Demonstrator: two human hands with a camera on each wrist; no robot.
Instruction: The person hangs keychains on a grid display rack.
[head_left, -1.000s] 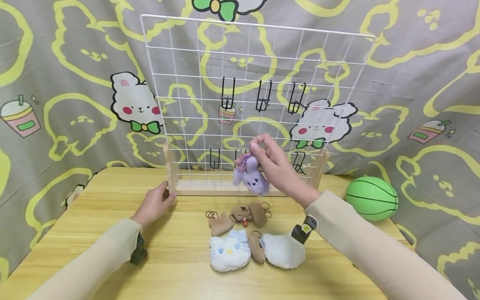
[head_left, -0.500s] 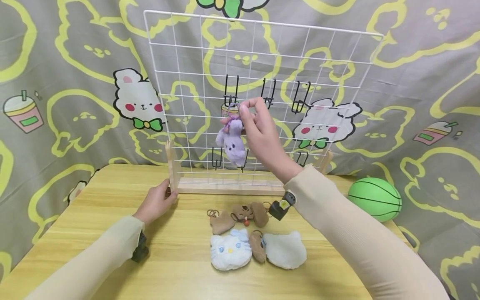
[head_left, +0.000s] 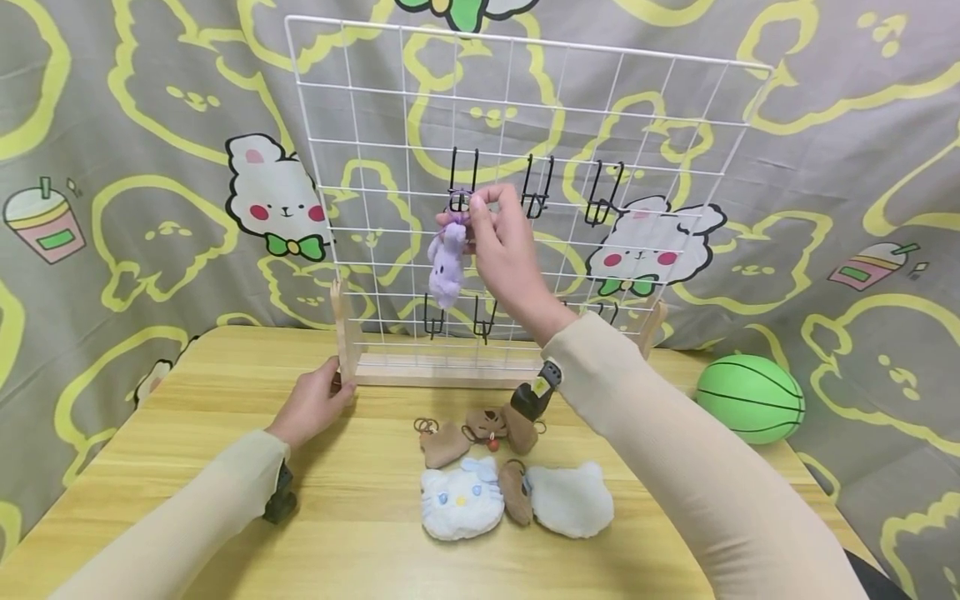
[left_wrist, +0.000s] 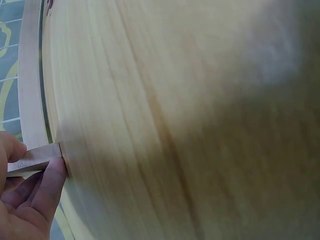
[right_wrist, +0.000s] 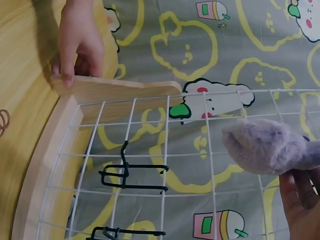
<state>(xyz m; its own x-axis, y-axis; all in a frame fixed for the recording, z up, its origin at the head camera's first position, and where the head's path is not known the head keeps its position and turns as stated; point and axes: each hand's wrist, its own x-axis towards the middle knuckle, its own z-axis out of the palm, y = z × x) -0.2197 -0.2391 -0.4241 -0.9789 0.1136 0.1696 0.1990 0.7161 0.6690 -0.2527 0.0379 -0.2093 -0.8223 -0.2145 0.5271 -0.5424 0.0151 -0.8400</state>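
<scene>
My right hand [head_left: 506, 250] holds a small purple plush keychain [head_left: 446, 271] by its top cord, at the upper-left black hook of a white wire grid rack. Its ring is at the hook's front end; whether the ring is over the hook cannot be told. In the right wrist view the plush [right_wrist: 267, 146] dangles beside my fingers [right_wrist: 295, 192]. Low on the left, my left hand [head_left: 309, 407] grips the rack's wooden side foot [head_left: 343, 337]. The left wrist view shows thumb and fingers on either side of that wooden foot [left_wrist: 35, 157].
On the table [head_left: 360, 517] before the rack lie a white cat-face plush [head_left: 461, 504], another white plush [head_left: 573, 500] face down, and several brown plush keychains [head_left: 444, 446]. A green ball [head_left: 752, 398] sits at the right. More black hooks [right_wrist: 145, 166] hang on the grid.
My right hand has carried the purple plush keychain up and to the left, from in front of the lower grid to the upper-left hook. The left hand has stayed on the wooden foot.
</scene>
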